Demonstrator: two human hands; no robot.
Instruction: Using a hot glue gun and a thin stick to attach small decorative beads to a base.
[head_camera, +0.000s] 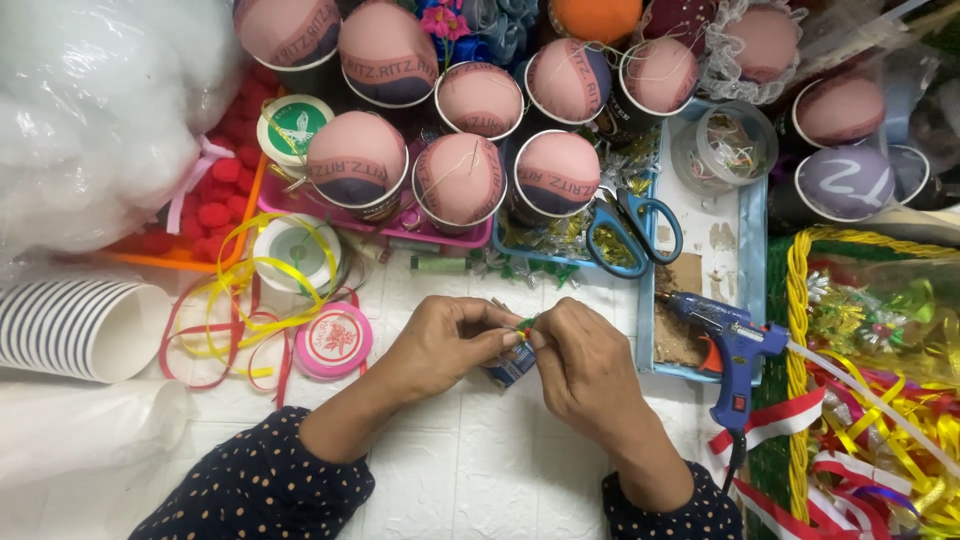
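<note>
Green and red flecks are all that show of the small ornament (524, 324), pinched between the fingertips of the left hand (445, 340) and right hand (583, 365) above the white table (460, 470); its shape is too hidden to tell. Both hands' fingers are curled tight on it. Beneath them a small blue box (508, 368) pokes out, mostly covered. Just right, a blue glue gun (730, 350) rests on a tray's edge.

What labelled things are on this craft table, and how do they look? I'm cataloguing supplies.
Pink ribbon spool: round, white label, left of the left hand.
Green-labelled spool: round, white rim, upper left.
Fabric-topped cups: pink domes, dark lettered bands, along the back.
</note>
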